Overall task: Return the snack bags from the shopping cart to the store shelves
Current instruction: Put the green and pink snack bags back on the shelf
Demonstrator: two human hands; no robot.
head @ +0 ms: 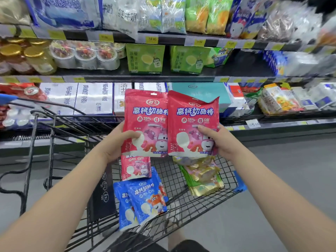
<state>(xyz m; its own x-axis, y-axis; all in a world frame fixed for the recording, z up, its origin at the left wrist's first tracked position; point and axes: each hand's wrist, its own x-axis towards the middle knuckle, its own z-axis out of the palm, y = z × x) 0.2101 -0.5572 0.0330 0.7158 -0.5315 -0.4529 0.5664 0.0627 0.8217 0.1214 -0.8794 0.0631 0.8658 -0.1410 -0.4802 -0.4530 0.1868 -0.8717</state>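
- Grips the left red bag (145, 113) at its lower left edge with the left hand (116, 142), thumb across the front, fingers tucked behind, forearm reaching up from the lower left.
- Pinches the right red bag (193, 113) at its lower right with the right hand (218, 140), thumb on the front panel, fingers curled behind, forearm coming in from the lower right.
- Reads "高钙奶酪棒" in white on both pouches, with "55%" and "6倍" beneath and a cartoon plane character at the bottom.
- Holds both upright, edges slightly overlapping, above the shopping cart (200, 202) and in front of the lowest shelf, not on any shelf.
- Lying in the cart: a third red bag (135, 167) just below the left one, two blue bags (147, 199) with the same "高钙奶酪棒", and gold and green bags (201, 177) below the right one.
- Shows "10.90" on a yellow price tag (152, 39) on the upper shelf edge, and "纯牛奶" on a milk pack (125, 17) above it.
- Green boxes (145, 58) on the middle shelf, lettering too blurred to read.
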